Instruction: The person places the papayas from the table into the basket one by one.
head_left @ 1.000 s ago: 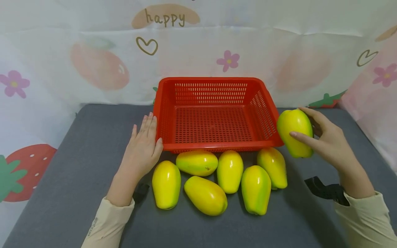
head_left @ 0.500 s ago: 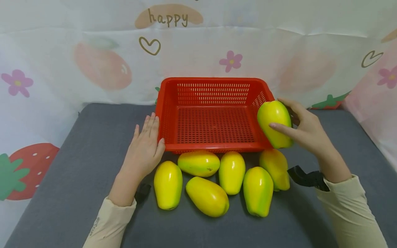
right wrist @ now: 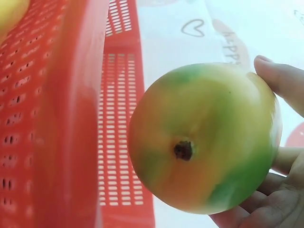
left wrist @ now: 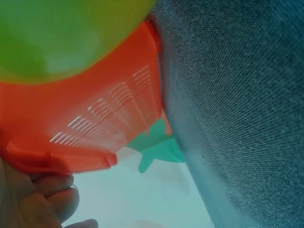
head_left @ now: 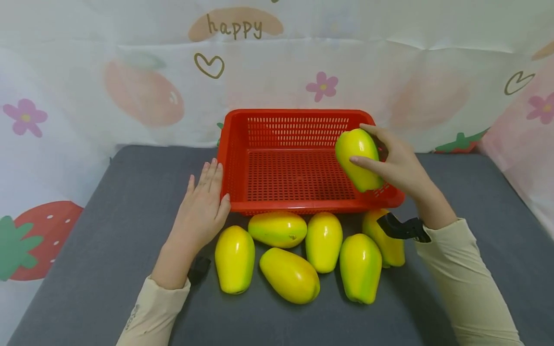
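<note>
Yellow fruits (head_left: 290, 275), six, front one basket (head_left: 298, 205); right fingers (head_left: 370, 164) clamp another (head_left: 356, 146), left fingers (head_left: 210, 178) straight.

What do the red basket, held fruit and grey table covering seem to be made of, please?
Red basket: probably moulded plastic, slightly glossy, given its smooth rim and regular slots.
Held fruit: glossy, with sharp highlights; perhaps painted foam or plastic, though real skin is possible.
Grey table covering: likely matte woven cloth; the left wrist view shows fine texture.
</note>
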Demonstrator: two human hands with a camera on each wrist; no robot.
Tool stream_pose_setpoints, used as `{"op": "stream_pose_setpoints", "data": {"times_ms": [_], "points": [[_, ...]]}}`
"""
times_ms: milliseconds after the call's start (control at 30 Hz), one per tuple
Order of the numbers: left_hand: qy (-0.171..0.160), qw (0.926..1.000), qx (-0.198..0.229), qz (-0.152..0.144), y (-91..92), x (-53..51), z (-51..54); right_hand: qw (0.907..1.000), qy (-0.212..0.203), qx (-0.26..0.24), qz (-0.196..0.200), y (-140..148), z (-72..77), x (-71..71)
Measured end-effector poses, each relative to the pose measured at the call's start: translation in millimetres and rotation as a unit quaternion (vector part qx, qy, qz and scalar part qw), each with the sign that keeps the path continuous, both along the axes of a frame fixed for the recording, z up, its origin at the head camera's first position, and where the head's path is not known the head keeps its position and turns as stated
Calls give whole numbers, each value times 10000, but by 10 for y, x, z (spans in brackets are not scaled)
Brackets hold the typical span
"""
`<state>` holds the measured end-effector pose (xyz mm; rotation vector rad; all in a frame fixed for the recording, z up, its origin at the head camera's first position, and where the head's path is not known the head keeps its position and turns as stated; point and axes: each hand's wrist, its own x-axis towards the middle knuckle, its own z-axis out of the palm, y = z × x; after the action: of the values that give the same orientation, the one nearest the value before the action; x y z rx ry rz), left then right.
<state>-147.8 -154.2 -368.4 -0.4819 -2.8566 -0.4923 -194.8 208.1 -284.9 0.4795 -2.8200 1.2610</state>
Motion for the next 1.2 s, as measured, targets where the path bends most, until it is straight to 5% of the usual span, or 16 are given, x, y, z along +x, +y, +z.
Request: {"op": "stream_pose_setpoints", "data": {"times_ms": [433,1200], "points": [[-55,10000,-19,13,3,11,-17,9992,-70,371,129,-347,-32,-350],[-39,10000,-77,8,0,2,9,9953,-496,89,832,-1066,-126,-720]]}}
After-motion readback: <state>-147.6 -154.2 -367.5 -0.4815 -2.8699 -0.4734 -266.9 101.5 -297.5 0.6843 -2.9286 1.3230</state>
